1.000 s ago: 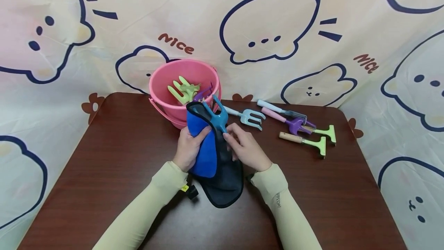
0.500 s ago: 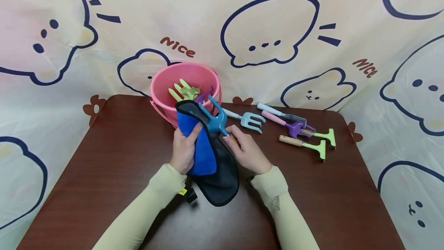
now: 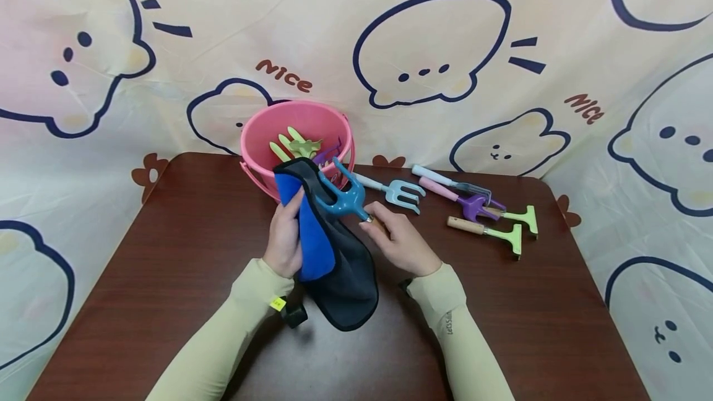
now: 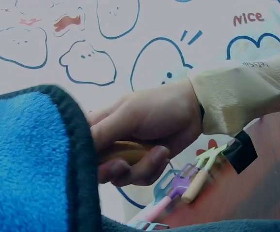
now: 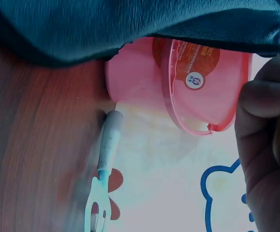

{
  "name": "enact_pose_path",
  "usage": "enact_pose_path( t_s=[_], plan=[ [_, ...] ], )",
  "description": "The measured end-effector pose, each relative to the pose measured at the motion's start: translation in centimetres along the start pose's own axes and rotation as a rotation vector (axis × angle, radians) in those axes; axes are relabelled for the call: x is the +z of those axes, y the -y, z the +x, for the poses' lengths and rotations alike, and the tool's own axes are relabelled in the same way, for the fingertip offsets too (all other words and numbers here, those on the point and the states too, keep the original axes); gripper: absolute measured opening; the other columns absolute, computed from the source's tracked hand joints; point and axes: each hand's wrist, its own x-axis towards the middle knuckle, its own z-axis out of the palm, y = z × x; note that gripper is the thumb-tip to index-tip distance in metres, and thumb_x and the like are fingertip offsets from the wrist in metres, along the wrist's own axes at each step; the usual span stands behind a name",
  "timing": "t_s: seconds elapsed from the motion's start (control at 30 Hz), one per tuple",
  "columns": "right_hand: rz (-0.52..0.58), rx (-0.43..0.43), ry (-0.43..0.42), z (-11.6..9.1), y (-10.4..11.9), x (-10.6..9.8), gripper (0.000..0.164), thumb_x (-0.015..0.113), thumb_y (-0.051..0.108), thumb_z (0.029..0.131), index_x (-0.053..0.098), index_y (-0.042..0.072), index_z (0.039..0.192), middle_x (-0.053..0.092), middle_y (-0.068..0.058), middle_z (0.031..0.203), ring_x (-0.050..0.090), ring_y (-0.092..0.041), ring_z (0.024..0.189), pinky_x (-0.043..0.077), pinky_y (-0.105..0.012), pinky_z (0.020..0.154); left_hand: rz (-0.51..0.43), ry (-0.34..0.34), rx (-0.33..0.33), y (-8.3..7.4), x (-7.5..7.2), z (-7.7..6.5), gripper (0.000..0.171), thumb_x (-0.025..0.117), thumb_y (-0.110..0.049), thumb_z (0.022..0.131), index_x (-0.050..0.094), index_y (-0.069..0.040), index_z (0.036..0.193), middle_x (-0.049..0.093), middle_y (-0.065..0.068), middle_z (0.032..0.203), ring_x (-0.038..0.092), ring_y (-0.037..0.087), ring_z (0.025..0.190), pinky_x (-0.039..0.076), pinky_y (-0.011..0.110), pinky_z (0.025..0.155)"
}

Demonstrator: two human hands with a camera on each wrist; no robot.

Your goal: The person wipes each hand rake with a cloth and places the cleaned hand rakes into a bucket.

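In the head view my left hand (image 3: 284,240) grips a cloth (image 3: 348,277), dark grey on one side and blue on the other, edged in black. My right hand (image 3: 402,237) holds a blue hand fork (image 3: 346,198) by its wooden handle, prongs pointing up and left over the cloth. The left wrist view shows the fluffy blue face of the cloth (image 4: 23,159) close up, with the right hand (image 4: 149,121) curled round the wooden handle (image 4: 127,152) behind it. Part of the left hand is hidden by the cloth.
Behind the cloth stands a pink bucket (image 3: 267,169) holding green and purple tools. To its right lie a light blue fork (image 3: 402,194), a purple fork (image 3: 473,205), another pale-handled tool (image 3: 434,173) and two green rakes with wooden handles, one nearer (image 3: 470,224). A patterned curtain backs the brown table (image 3: 184,252).
The left hand has moved a little left with the cloth. The blue fork has turned and tilted further left, and more of its wooden handle shows at the right hand.
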Motion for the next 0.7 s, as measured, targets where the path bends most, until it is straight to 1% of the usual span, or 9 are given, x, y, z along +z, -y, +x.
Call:
enact_pose_path(
  t_s=[0.1, 0.17, 0.27, 0.3, 0.37, 0.43, 0.5, 0.6, 0.7],
  plan=[
    [-0.003, -0.012, 0.03, -0.1, 0.1, -0.1, 0.012, 0.06, 0.02, 0.106, 0.06, 0.016, 0.117, 0.047, 0.001, 0.071, 0.047, -0.017, 0.058, 0.04, -0.026, 0.053, -0.037, -0.002, -0.03, -0.2, -0.2, 0.1, 0.033, 0.054, -0.047, 0.105, 0.044, -0.024, 0.127, 0.06, -0.007, 0.105, 0.062, 0.006, 0.092, 0.054, 0.022, 0.086],
    [0.012, -0.007, 0.049, -0.1, 0.2, -0.1, 0.013, 0.06, 0.021, 0.106, 0.059, 0.017, 0.119, 0.051, 0.0, 0.074, 0.05, -0.018, 0.062, 0.042, -0.026, 0.056, -0.049, 0.006, -0.028, -0.2, -0.4, 0.1, 0.033, 0.056, -0.047, 0.105, 0.044, -0.023, 0.124, 0.06, -0.007, 0.102, 0.063, 0.006, 0.089, 0.055, 0.022, 0.085],
    [0.05, 0.014, 0.068, -0.3, 0.4, -0.2, 0.017, 0.061, 0.022, 0.106, 0.06, 0.018, 0.122, 0.056, -0.002, 0.08, 0.054, -0.02, 0.069, 0.047, -0.028, 0.061, -0.045, -0.004, 0.014, -0.5, -0.5, 0.0, 0.031, 0.055, -0.047, 0.105, 0.046, -0.023, 0.122, 0.062, -0.008, 0.101, 0.063, 0.006, 0.091, 0.054, 0.022, 0.085],
    [0.064, 0.02, 0.067, -0.3, 0.5, -0.2, 0.017, 0.061, 0.022, 0.106, 0.06, 0.017, 0.122, 0.057, -0.002, 0.082, 0.055, -0.021, 0.072, 0.048, -0.028, 0.063, -0.068, -0.012, 0.037, -0.7, -0.6, 0.1, 0.03, 0.055, -0.047, 0.105, 0.048, -0.022, 0.12, 0.063, -0.007, 0.101, 0.063, 0.007, 0.092, 0.054, 0.023, 0.086],
    [0.081, 0.024, 0.047, -0.5, 0.7, -0.4, 0.018, 0.063, 0.023, 0.105, 0.062, 0.017, 0.122, 0.058, -0.002, 0.082, 0.055, -0.021, 0.073, 0.048, -0.029, 0.065, -0.089, -0.034, 0.085, -1.3, -0.8, 0.3, 0.029, 0.055, -0.047, 0.105, 0.051, -0.021, 0.117, 0.064, -0.006, 0.103, 0.063, 0.008, 0.094, 0.053, 0.023, 0.087],
    [0.1, 0.007, 0.002, -0.7, 0.7, -0.6, 0.016, 0.063, 0.02, 0.104, 0.063, 0.015, 0.12, 0.057, -0.004, 0.081, 0.054, -0.021, 0.072, 0.047, -0.029, 0.065, -0.097, -0.041, 0.121, -1.9, -0.8, 0.4, 0.031, 0.054, -0.049, 0.104, 0.051, -0.021, 0.117, 0.064, -0.006, 0.106, 0.064, 0.009, 0.095, 0.053, 0.024, 0.088],
    [0.132, -0.024, -0.06, -0.8, 0.7, -0.6, 0.016, 0.063, 0.017, 0.104, 0.062, 0.01, 0.119, 0.057, -0.009, 0.08, 0.053, -0.021, 0.067, 0.047, -0.029, 0.061, -0.102, -0.017, 0.136, -2.2, -0.8, 0.4, 0.036, 0.055, -0.053, 0.102, 0.052, -0.021, 0.119, 0.065, -0.005, 0.109, 0.065, 0.009, 0.095, 0.054, 0.024, 0.089],
    [0.167, -0.081, -0.157, -0.7, 0.6, -0.4, 0.015, 0.06, 0.012, 0.105, 0.06, 0.004, 0.118, 0.056, -0.015, 0.077, 0.051, -0.023, 0.059, 0.046, -0.029, 0.053, -0.013, 0.032, 0.123, -1.5, -0.3, -0.4, 0.039, 0.05, -0.057, 0.103, 0.052, -0.023, 0.122, 0.067, -0.008, 0.112, 0.066, 0.008, 0.096, 0.055, 0.024, 0.088],
    [0.141, -0.117, -0.191, -0.4, 0.5, 0.2, 0.013, 0.061, 0.01, 0.104, 0.061, 0.004, 0.116, 0.056, -0.011, 0.076, 0.051, -0.02, 0.06, 0.046, -0.029, 0.054, 0.115, 0.086, 0.103, -0.1, 0.6, -1.2, 0.031, 0.049, -0.044, 0.108, 0.052, -0.02, 0.128, 0.067, -0.009, 0.115, 0.066, 0.008, 0.102, 0.054, 0.025, 0.092]
  ],
)
